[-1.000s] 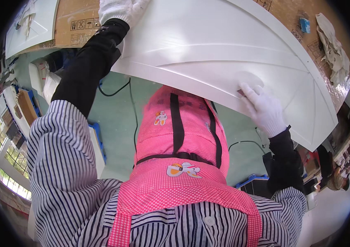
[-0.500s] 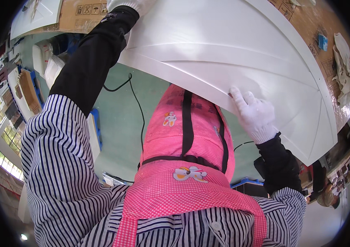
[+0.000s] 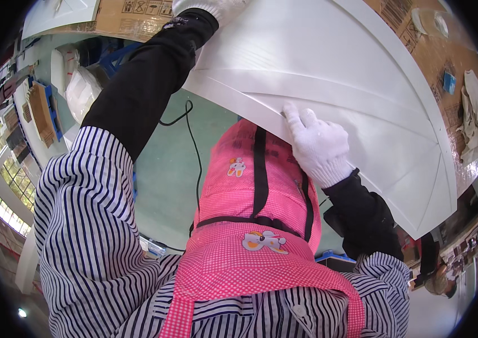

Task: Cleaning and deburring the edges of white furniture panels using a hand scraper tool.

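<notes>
A large white panel [image 3: 306,50] with raised trim strips lies in front of me, its long near edge running down to the right. My right hand [image 3: 319,147], in a white knit glove, presses on that edge. Its fingers are drawn together, and one reaches forward along the rim. A small dark spot shows by the fingertip, too little to name. My left hand [image 3: 216,8], gloved too, is at the panel's far left end. The top of the picture cuts off its fingers, so its grip is hidden.
Brown cardboard [image 3: 419,50] under clear film lies beneath the panel. On it sit a small blue packet [image 3: 449,83] and a crumpled pale cloth [image 3: 473,118]. A black cable [image 3: 193,146] trails over the green floor [image 3: 163,180]. Another person [image 3: 440,281] is at the lower right.
My right hand has slid left along the panel's near edge. The view has shifted slightly, and my left hand stays at the panel's far left end.
</notes>
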A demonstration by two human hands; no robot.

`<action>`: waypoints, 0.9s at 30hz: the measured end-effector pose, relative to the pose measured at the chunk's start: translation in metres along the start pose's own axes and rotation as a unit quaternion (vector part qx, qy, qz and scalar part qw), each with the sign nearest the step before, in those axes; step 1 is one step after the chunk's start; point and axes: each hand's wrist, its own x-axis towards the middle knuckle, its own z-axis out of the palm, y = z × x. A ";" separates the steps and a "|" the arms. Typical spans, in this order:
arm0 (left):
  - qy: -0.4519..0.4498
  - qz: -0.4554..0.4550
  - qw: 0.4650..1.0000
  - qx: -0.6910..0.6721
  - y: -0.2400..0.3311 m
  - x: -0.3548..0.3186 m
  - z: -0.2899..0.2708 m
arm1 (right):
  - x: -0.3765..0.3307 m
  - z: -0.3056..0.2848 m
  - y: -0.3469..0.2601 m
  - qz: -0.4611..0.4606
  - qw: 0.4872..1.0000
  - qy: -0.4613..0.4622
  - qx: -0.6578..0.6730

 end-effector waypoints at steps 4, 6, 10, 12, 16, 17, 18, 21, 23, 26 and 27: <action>0.010 0.014 1.000 -0.009 -0.001 0.004 0.004 | 0.022 0.005 -0.001 0.058 0.979 0.079 0.178; 0.016 0.021 0.999 -0.017 -0.001 0.003 0.006 | 0.019 0.006 0.005 0.106 0.937 0.126 0.309; 0.008 0.015 1.000 -0.014 -0.001 0.002 0.001 | -0.032 -0.011 0.037 0.203 0.912 0.104 0.341; 0.005 0.015 1.000 -0.007 0.001 0.003 0.003 | -0.062 -0.014 0.052 0.165 0.969 0.041 0.180; 0.005 0.006 1.000 -0.015 0.003 0.004 0.002 | -0.096 -0.023 0.065 0.153 0.985 -0.020 0.078; -0.001 0.003 1.000 -0.015 0.004 0.005 0.001 | -0.098 -0.025 0.065 0.114 0.991 -0.047 0.044; -0.006 -0.001 1.000 -0.011 0.003 0.004 0.001 | -0.099 -0.026 0.066 0.072 0.995 -0.073 0.011; -0.005 0.000 1.000 -0.006 0.001 0.001 0.002 | -0.079 -0.020 0.053 0.079 0.993 -0.082 0.031; -0.004 0.003 1.000 -0.009 0.002 0.003 0.004 | -0.058 -0.015 0.039 0.076 0.996 -0.047 0.026; -0.004 0.001 1.000 -0.013 0.003 0.002 0.003 | -0.027 -0.009 0.020 0.058 0.998 -0.002 0.025; -0.002 0.003 1.000 -0.015 0.003 0.002 0.003 | -0.020 -0.007 0.015 0.059 0.998 0.000 0.030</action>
